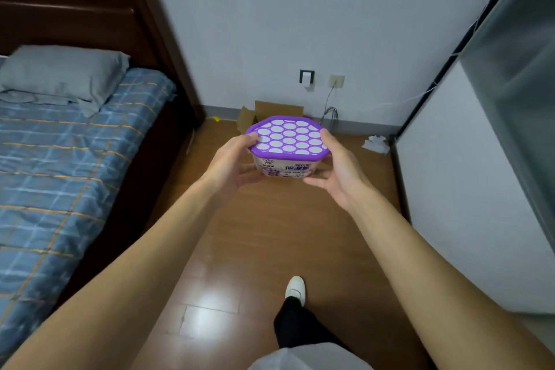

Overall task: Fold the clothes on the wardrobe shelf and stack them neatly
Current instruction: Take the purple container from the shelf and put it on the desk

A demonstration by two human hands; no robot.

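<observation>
Two hands and one tub are all I have to work with; no clothes and no wardrobe shelf show anywhere, so I cannot tell where the task's garments lie. Largest first: the bed (69, 159) fills the nine o'clock side under a blue checked cover, and a tall grey panel (510, 93), perhaps a wardrobe door, stands at three o'clock. Toward twelve o'clock, against the wall, sits a cardboard box (271, 109). Before it I hold the tub (286, 149), white-walled with a purple perforated lid. My left hand (232, 164) clasps its nine o'clock side, thumb on the lid rim, fingers beneath. My right hand (336, 173) cups the three o'clock side likewise. I judge the tub stiff, smooth and fairly light, though it may hold liquid, so I keep it level and grip wall and base, not the lid.
</observation>
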